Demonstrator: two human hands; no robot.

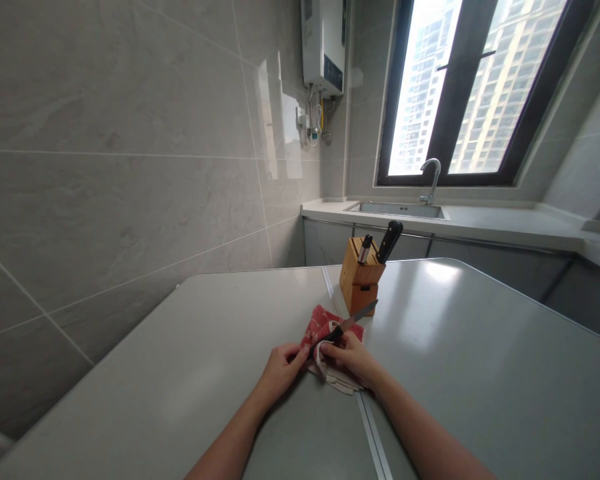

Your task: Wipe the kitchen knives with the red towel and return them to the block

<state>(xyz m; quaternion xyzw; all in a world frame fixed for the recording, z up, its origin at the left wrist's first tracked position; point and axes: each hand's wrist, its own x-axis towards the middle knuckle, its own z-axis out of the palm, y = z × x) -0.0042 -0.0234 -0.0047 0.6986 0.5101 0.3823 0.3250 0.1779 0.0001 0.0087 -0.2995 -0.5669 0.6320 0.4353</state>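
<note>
A small knife (360,315) with a black handle points up and to the right, its blade tip near the front of the wooden knife block (353,280). My left hand (284,367) is closed on the end of the knife's handle. My right hand (351,357) pinches a fold of the red and white cloth (319,322) against the handle. Part of the cloth hangs down to the table under my right hand. Two more handles stand up from the block, a large black knife handle (391,240) and a black and silver handle (365,249).
The pale table (220,320) has a metal seam strip (373,427) down its middle. Behind it a counter (500,223) holds a sink (400,210) with a faucet (433,180). A tiled wall (130,200) runs along the left, with a water heater (325,47) in the corner.
</note>
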